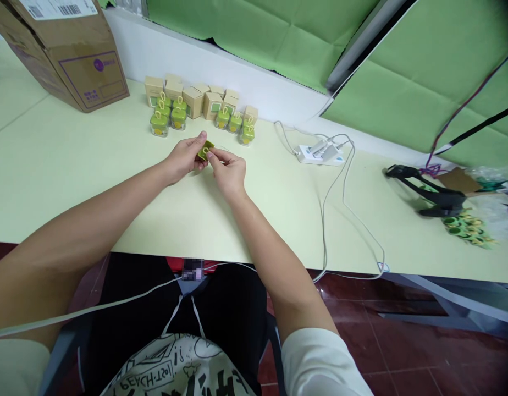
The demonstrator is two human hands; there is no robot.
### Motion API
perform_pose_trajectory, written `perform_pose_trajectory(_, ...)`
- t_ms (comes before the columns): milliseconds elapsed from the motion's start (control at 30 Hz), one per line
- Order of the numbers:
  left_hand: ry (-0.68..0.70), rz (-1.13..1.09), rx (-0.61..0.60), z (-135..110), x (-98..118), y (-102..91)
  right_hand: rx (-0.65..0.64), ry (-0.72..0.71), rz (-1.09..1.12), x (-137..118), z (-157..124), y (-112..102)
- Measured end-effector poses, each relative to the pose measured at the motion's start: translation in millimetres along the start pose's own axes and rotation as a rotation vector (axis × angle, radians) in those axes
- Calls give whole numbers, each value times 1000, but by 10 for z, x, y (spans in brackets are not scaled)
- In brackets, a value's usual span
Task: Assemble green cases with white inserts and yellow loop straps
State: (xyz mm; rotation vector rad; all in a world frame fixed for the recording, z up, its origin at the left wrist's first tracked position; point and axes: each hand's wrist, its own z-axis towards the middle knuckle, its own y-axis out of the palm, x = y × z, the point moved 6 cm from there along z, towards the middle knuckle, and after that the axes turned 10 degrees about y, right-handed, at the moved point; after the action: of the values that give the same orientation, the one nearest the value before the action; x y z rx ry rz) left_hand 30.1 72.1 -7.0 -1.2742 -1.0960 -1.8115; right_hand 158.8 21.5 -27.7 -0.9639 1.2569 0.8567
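Observation:
Both my hands meet over the pale green table (64,181), a little in front of a cluster of small items. My left hand (183,158) and my right hand (228,170) pinch the same small green bottle-like piece (205,149) between their fingertips. Behind them stand several small green bottles with loop tops (168,116) and several small tan cardboard boxes (193,100). More green bottles (236,123) sit to the right of that group.
A large cardboard carton (68,49) stands at the back left. A white power strip (318,155) with white cables lies at the right of middle. Black tool-like handles (435,193) and green rings in plastic bags (470,228) lie at the far right.

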Motion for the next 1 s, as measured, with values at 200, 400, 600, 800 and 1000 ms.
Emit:
perform_pose_trajectory(200, 2, -1, -8, -22, -3, 14, -12, -6, -12, 1, -5, 19)
perform_pose_trajectory(400, -10, 2, -19, -44, 4, 27, -19, -15, -6, 12, -5, 23)
perform_pose_trajectory(600, -11, -13, -3, -54, 42, 51, -32, -31, -55, 6, -11, 34)
perform_pose_trajectory(800, -38, -6, -25, -55, 0, 54, -49, -35, -71, 10, -12, 54)
perform_pose_trajectory(1000, -44, 14, -26, -44, -42, 39, -52, -90, -101, -42, -52, 66)
